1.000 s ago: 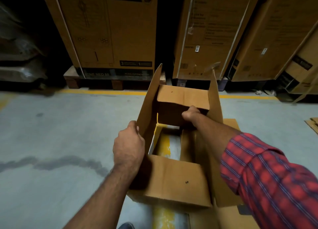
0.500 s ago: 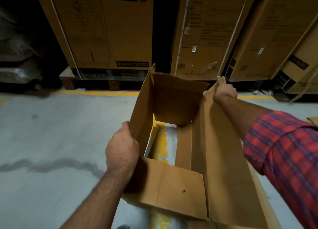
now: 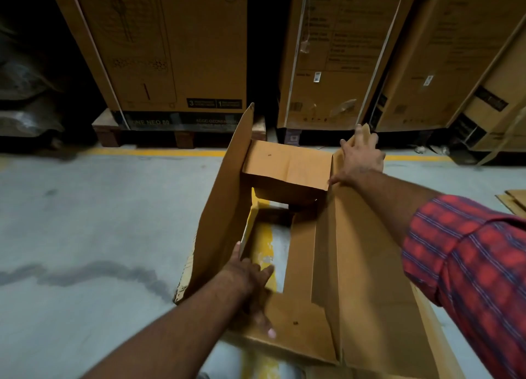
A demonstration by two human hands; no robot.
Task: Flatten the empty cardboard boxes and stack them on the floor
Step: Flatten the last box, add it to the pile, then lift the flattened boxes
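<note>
An open-ended brown cardboard box (image 3: 364, 264) stands on the floor in front of me, with the concrete showing through its bottom. Its left wall (image 3: 225, 207) is upright and its right wall leans outward, low over more cardboard lying underneath. My left hand (image 3: 250, 282) is inside the box by the near flap, fingers spread against the cardboard. My right hand (image 3: 360, 159) lies flat with fingers apart on the far top corner of the right wall. A short end flap (image 3: 287, 170) folds inward between the two walls.
Tall printed cartons (image 3: 176, 51) stand on pallets along the back, behind a yellow floor line (image 3: 159, 152). Flat cardboard pieces (image 3: 515, 200) lie at the right edge. Dark wrapped goods sit at the far left. A wet streak (image 3: 85, 273) crosses the grey concrete floor.
My left hand has let go of the left wall's edge and dropped inside the box. My right hand has pushed the right wall further outward and down, and the far flap has folded inward.
</note>
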